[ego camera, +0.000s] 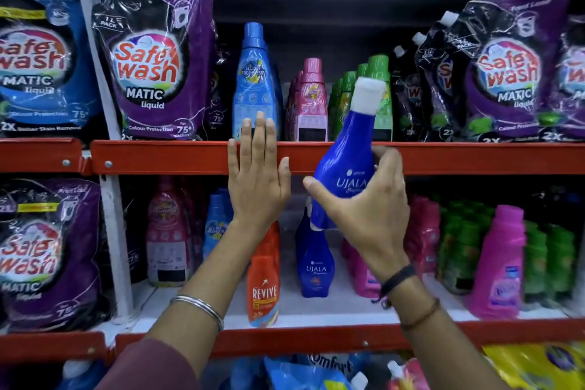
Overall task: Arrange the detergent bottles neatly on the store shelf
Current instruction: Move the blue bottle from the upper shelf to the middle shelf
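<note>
My right hand (367, 209) grips a dark blue Ujala bottle (348, 149) with a white cap, tilted right in front of the red edge of the upper shelf (158, 157). My left hand (256, 174) lies flat with fingers spread against that red edge, holding nothing, its fingertips below a tall light-blue bottle (253, 82). A second Ujala bottle (315, 260) stands on the lower shelf (316, 310) under the held one, beside an orange Revive bottle (264, 282).
Pink bottles (308, 101) and green bottles (376, 73) line the upper shelf, flanked by purple Safewash pouches (152, 63). The lower shelf holds pink bottles (501, 263), green bottles (550, 260) and another Safewash pouch (47, 250). Pouches fill the bottom shelf.
</note>
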`<state>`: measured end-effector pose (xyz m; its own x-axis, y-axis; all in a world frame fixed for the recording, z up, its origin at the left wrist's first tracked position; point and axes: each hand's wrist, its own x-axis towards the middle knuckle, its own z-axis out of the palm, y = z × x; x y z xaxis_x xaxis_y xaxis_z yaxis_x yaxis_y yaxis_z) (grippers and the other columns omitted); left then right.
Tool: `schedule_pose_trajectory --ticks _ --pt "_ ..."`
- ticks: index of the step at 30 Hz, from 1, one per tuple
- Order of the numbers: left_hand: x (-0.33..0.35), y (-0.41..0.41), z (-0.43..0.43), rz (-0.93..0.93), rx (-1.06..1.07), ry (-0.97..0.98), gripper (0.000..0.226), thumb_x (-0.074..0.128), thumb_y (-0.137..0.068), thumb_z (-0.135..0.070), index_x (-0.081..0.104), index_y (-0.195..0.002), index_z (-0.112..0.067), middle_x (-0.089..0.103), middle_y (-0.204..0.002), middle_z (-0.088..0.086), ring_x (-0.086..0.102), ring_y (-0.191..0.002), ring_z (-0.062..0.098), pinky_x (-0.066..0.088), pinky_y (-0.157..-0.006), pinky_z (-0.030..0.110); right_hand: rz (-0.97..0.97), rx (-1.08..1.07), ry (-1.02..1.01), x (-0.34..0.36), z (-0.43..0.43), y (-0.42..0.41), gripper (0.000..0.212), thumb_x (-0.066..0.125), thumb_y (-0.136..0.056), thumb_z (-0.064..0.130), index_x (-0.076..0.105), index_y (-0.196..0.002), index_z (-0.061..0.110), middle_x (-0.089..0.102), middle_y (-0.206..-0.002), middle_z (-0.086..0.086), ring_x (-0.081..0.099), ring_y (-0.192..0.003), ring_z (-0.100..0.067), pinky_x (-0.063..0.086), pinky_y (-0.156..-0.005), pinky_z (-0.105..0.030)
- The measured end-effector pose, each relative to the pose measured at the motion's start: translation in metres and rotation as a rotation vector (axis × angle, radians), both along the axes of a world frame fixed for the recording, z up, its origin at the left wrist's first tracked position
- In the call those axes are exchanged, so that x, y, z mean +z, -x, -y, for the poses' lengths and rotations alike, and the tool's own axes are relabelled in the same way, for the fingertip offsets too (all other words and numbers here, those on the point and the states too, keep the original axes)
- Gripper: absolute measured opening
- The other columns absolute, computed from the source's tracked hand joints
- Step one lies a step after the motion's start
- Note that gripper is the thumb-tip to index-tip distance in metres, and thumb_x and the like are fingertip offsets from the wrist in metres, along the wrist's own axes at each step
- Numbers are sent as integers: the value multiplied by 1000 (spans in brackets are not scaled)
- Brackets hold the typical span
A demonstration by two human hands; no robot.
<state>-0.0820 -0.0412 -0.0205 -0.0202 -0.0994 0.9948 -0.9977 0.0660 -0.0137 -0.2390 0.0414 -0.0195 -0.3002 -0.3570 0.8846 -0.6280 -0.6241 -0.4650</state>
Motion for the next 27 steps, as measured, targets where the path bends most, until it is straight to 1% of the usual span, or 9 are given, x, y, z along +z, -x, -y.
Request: schedule_pose_trajectory --ticks 3,5,9,15,17,19,24,27 --pt "0 2 -1 -10 -6 -1 59 27 -99 -34 19 -150 -7 21 -158 12 13 -147 26 -1 -120 40 -12 12 -74 -38 4 1 80 79 -51 61 43 -107 17 45 -99 8 48 -89 -11 37 -62 -23" --pt "0 1 -1 -6 -15 1 59 29 -98 -33 20 -150 -7 22 -158 12 14 -147 26 2 -120 42 -25 21 -143 -62 10 1 80 80 -50 59 43 -107 16 46 -98 7 48 -88 -11 34 -59 -20" --pt "-1 0 0 -1 -19 2 58 30 -99 -32 18 -150 -7 22 -158 11 14 -147 26 2 -120 42 -55 15 -289 -104 31 -2 80 80 -50 57 43 -108 16 47 -100 4 52 -93 -18 40 -61 -28" --pt "0 0 -1 6 -41 -3 58 30 -99 -32 18 -150 -6 22 -158 12 14 -147 27 2 -120 43 -84 3 -453 -151 59 -8 78 84 -49 50 41 -102 12 39 -99 2 51 -93 -24 39 -60 -28" --pt "0 -1 -1 7 -46 -4 58 31 -99 -32 18 -150 -6 22 -158 12 14 -147 27 2 -120 43 -97 -1 -495 -163 64 -10 77 84 -50 49 39 -100 11 38 -98 1 50 -95 -26 40 -62 -30" --pt "0 -1 -1 4 -42 -8 58 30 -99 -32 17 -150 -6 21 -158 11 14 -147 27 3 -120 43 -111 -11 -530 -172 68 -12 76 84 -50 48 38 -99 10 41 -100 -3 49 -97 -28 39 -64 -30" --pt "0 -1 1 6 -44 -8 58 32 -100 -31 18 -150 -6 22 -158 12 14 -147 27 2 -120 43 -108 -28 -569 -177 73 -16 80 84 -51 48 38 -103 9 44 -104 -7 49 -100 -29 45 -67 -37" --pt "1 -1 1 8 -44 -5 58 32 -100 -31 18 -150 -6 23 -158 12 15 -147 27 3 -120 43 -119 -45 -579 -177 75 -16 82 83 -52 52 39 -106 9 46 -107 -9 50 -102 -29 45 -66 -36"
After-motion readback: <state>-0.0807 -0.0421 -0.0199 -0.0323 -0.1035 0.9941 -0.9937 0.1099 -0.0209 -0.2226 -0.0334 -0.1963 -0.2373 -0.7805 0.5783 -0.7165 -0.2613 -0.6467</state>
